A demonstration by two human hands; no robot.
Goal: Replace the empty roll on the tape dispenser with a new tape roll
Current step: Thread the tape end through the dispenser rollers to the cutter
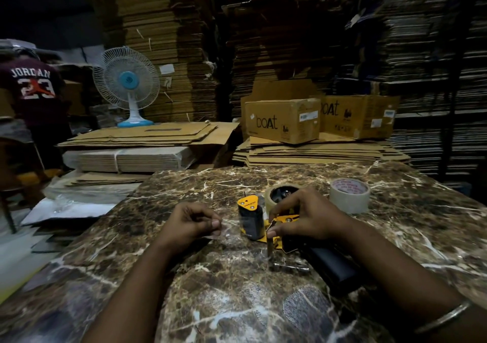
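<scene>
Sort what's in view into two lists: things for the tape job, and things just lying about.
For the job: tape dispenser, roll mounted on it, spare tape roll, clear tape strip in the left hand.

Lying about: fan, boat boxes, flattened cardboard.

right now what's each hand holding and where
Left hand pinches the free end of clear tape between thumb and forefinger. Right hand grips the yellow tape dispenser by its frame, beside the roller.

Your right hand [308, 216] covers the middle of the tape dispenser [263, 226], hiding how its roll sits. Left of the dispenser, the clear strip at your left hand [189, 224] is too faint to trace. Both your forearms run off the bottom edge.
</scene>
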